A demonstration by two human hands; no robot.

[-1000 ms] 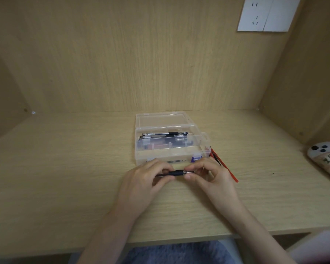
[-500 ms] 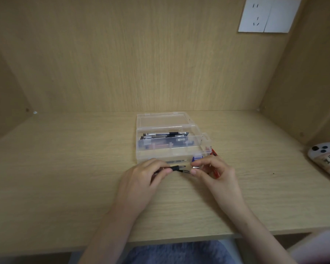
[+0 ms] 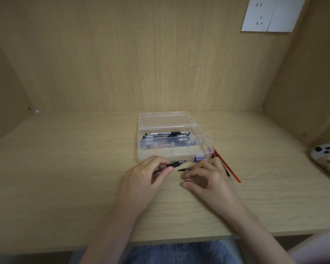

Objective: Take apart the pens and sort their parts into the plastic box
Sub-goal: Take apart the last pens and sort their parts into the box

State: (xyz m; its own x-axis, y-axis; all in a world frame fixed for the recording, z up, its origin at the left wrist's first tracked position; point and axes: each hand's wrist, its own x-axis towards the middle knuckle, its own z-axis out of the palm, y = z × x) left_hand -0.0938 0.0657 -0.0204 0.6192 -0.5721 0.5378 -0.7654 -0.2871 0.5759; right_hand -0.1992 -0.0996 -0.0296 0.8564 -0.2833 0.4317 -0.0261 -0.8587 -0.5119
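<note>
One pale wood surface [image 3: 65,178] inside a wood-panelled alcove carries everything. Two bare hands work low at centre, just in front of the plastic box.

The left hand [image 3: 149,176] has curled fingers and grips a pen [image 3: 174,164] with a clear barrel and black grip sleeve. The pen is angled up to the right and its pointed end almost reaches the box front. The right hand [image 3: 208,178] is also curled, with its thumb stretched left along the surface. Its fingertips pinch a thin dark part [image 3: 185,169] that sticks out leftward, close to the pen but apart from it.

The plastic box [image 3: 154,155] is clear, with its lid laid open flat behind it and dividers inside. Several black-and-clear pens [image 3: 168,135] lie lengthwise in the rear compartment. There is a purple-blue latch [image 3: 199,158] on the front right.

A red refill [image 3: 229,168] lies on the surface just right of the box, with a darker stick beside it partly hidden under the right hand.

A white object [image 3: 328,159] with black dots at the right edge carries dark writing too blurred to read. A white socket plate [image 3: 272,14] sits on the back wall, with no readable label.
</note>
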